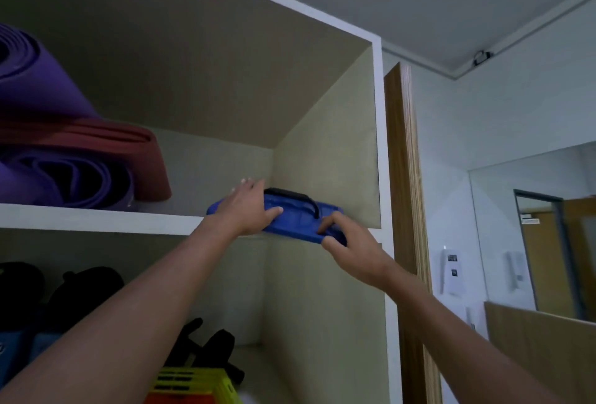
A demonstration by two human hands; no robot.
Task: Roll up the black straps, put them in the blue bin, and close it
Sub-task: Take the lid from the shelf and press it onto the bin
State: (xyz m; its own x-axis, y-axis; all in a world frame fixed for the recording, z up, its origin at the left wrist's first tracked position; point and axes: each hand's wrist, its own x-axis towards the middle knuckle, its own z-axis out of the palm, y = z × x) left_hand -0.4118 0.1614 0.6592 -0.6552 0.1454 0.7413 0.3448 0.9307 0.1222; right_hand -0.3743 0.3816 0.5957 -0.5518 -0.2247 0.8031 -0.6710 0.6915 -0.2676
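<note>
A flat blue lid [295, 221] with a black handle [292, 196] lies on the upper shelf [96, 218], in its right corner, and juts over the front edge. My left hand [250, 207] lies on the lid's left part, fingers spread over the top and thumb on its surface. My right hand [346, 242] grips the lid's front right edge with the fingers curled under and over it. The blue bin itself and the black straps are not in sight.
Rolled purple mats [48, 132] and a red mat [106, 158] fill the left of the upper shelf. Below are dark items [80, 294], black dumbbells [209, 345] and a yellow crate [193, 384]. A wooden post [403, 210] and a mirror [535, 236] stand to the right.
</note>
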